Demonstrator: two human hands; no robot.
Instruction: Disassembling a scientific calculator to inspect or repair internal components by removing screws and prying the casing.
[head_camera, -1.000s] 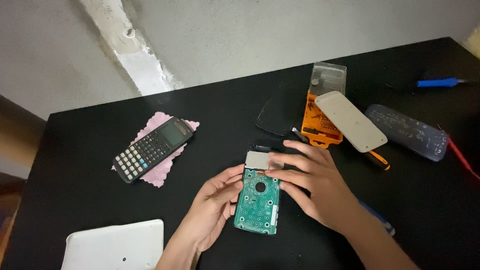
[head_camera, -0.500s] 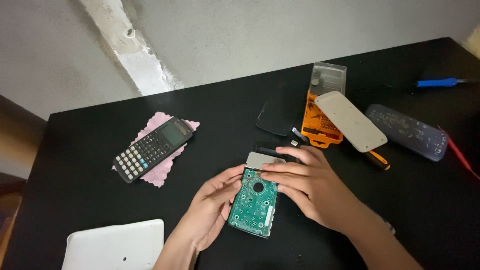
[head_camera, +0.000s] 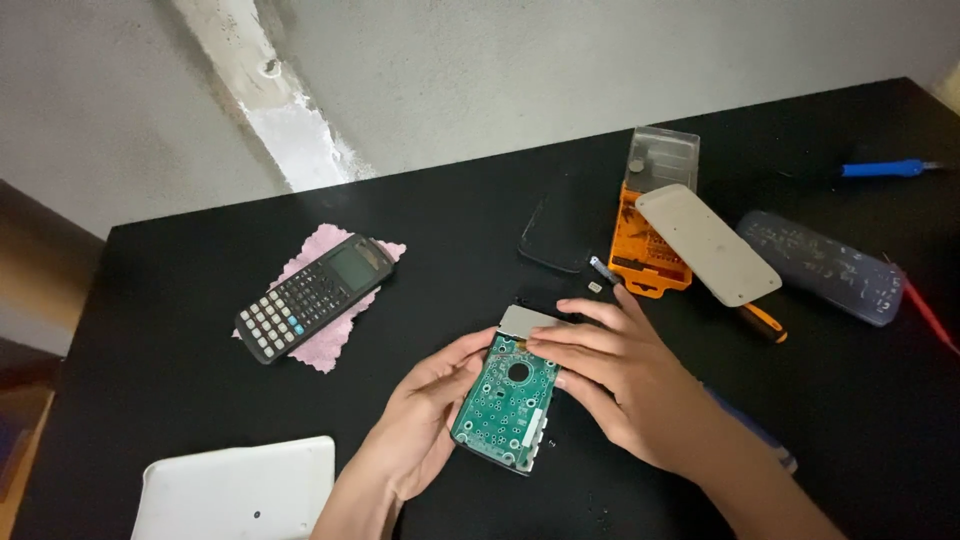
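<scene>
Two hands meet on a green circuit board just below the centre of the frame, where it lies tilted on the black table, its silver-grey display end toward the top. The left hand grips the board's left edge between thumb and fingers, while the right hand rests across its upper right part with fingers stretched flat over it, pressing rather than clenching.

Just above the hands lies a dark curved cover, and to its right an orange bit case with a clear lid, a grey back panel lying across it. Further right sits a dark blue speckled case, with a blue tool at the upper right. Left of centre a black calculator rests on a pink cloth. A white tray fills the lower left.
</scene>
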